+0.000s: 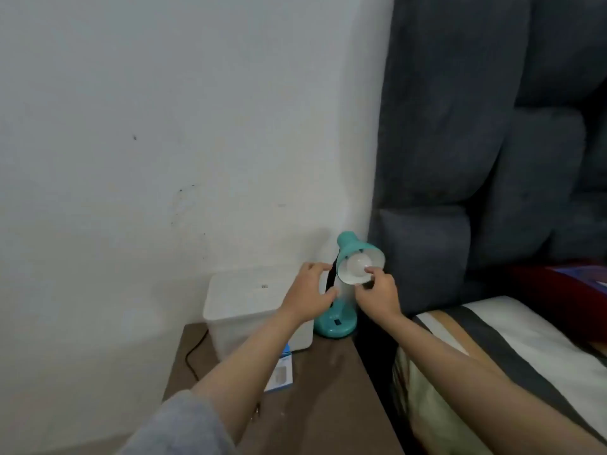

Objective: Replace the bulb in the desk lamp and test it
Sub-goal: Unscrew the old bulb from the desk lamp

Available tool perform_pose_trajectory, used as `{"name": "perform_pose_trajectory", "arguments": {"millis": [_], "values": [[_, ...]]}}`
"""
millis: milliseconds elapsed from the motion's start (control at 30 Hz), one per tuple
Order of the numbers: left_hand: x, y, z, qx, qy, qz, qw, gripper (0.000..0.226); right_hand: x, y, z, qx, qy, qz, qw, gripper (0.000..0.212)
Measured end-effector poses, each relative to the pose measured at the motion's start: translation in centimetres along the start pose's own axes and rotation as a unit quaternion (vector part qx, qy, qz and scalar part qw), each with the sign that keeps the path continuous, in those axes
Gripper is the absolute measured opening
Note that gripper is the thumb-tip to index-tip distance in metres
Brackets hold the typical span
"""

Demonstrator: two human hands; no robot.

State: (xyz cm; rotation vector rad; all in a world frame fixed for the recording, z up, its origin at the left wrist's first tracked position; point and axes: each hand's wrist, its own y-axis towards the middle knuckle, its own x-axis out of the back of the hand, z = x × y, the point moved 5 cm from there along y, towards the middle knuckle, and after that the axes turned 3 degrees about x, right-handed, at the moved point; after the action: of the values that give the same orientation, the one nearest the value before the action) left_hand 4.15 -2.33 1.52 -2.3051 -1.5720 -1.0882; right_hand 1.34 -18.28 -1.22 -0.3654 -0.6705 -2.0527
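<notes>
Bulb (pixel 356 267) is being pinched inside teal lamp shade (pixel 356 249) by right hand (pixel 377 295), fingers clamped on its dome. Left hand (pixel 308 292) is being held w/ fingers apart beside lamp neck. Probably light, smooth, fragile; best gripped round widest part.

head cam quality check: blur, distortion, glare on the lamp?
Head view: soft overall, with the left hand and right hand slightly smeared; wide-angle bend shows in the curved wall edge beside the headboard; light is dim and flat, shadows faint; no glare, though the bulb and the inside of the lamp shade read pale and washed, the bulb apparently unlit.
</notes>
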Motion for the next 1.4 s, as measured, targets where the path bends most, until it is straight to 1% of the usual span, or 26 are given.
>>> {"name": "perform_pose_trajectory", "arguments": {"millis": [67,200,300,367,500,600,667,733,833,900,967,1033,1167,1200,1267,1333,1400], "values": [[-0.6,1.1,-0.2,-0.009,-0.014,-0.007,1.0,0.049,0.3,0.5,-0.6,-0.029,0.029,-0.03,0.999,0.049],[-2.1,3.7,-0.2,-0.044,-0.031,-0.02,0.998,0.049,-0.4,1.7,-1.6,-0.018,0.067,-0.064,0.996,0.053],[-2.8,5.6,-0.3,-0.075,-0.039,-0.052,0.995,0.041,-1.1,2.6,-2.2,-0.009,0.09,-0.087,0.992,0.054],[-3.2,6.5,-0.2,-0.083,-0.05,-0.077,0.992,0.034,-1.7,2.9,-2.3,-0.003,0.107,-0.096,0.99,0.053],[-3.8,7.8,-0.1,-0.078,-0.067,-0.109,0.989,0.027,-2.1,3.7,-2.6,-0.024,0.144,-0.133,0.98,0.045],[-3.6,8.1,0.0,-0.073,-0.063,-0.144,0.985,0.026,-2.4,4.0,-2.7,-0.018,0.156,-0.155,0.975,0.038],[-3.6,8.2,0.1,-0.072,-0.069,-0.153,0.983,0.027,-2.7,4.1,-2.9,-0.016,0.162,-0.162,0.973,0.037],[-3.6,8.3,0.1,-0.077,-0.069,-0.154,0.983,0.028,-2.7,4.1,-3.0,-0.005,0.157,-0.166,0.974,0.035],[-3.6,8.3,0.0,-0.084,-0.07,-0.152,0.982,0.029,-2.9,4.1,-3.1,0.014,0.113,-0.161,0.98,0.038],[-3.5,8.4,0.0,-0.082,-0.076,-0.152,0.982,0.029,-3.0,3.7,-3.3,0.001,0.119,-0.181,0.976,0.043],[-3.5,8.5,0.0,-0.078,-0.082,-0.151,0.982,0.029,-3.0,3.2,-3.8,-0.033,0.176,-0.21,0.961,0.048],[-3.5,8.5,0.0,-0.078,-0.083,-0.146,0.983,0.029,-3.3,3.0,-4.1,-0.089,0.241,-0.211,0.943,0.053],[-3.7,8.5,0.1,-0.074,-0.082,-0.14,0.984,0.028,-4.2,3.6,-4.3,-0.156,0.274,-0.202,0.927,0.054],[-3.7,8.5,0.1,-0.072,-0.084,-0.143,0.984,0.028,-4.2,3.7,-4.1,-0.158,0.274,-0.2,0.927,0.051],[-3.6,8.6,0.1,-0.07,-0.086,-0.148,0.983,0.029,-3.9,4.0,-3.8,-0.127,0.271,-0.207,0.931,0.041],[-3.7,8.7,0.1,-0.072,-0.084,-0.143,0.983,0.03,-3.7,4.1,-3.6,-0.094,0.266,-0.205,0.937,0.045],[-3.8,8.7,0.1,-0.073,-0.081,-0.136,0.985,0.03,-3.8,3.8,-3.7,-0.095,0.281,-0.209,0.932,0.05]]}}
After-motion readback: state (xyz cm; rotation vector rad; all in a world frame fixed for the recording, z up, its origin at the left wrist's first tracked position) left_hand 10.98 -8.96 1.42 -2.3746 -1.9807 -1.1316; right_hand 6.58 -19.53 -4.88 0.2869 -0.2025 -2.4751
